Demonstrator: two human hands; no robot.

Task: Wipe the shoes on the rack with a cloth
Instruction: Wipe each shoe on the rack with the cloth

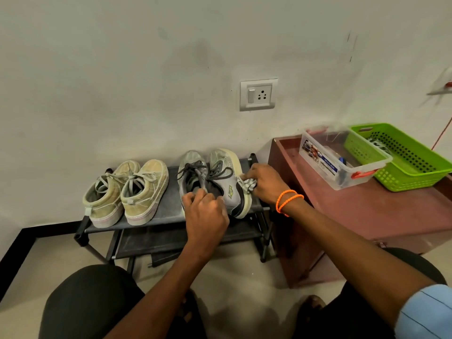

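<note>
Right hand [265, 183] pinches cloth [249, 184] against right grey shoe [230, 182] on rack [168, 216]; left hand [205, 211] grips its heel.

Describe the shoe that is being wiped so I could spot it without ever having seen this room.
Find the low black shoe rack against the white wall; two pairs sit on its top shelf. Take the grey pair nearer the brown cabinet, then the grey shoe closest to that cabinet. Unlike the beige pair, it has dark laces, and a cloth is pressed to its side.
</note>
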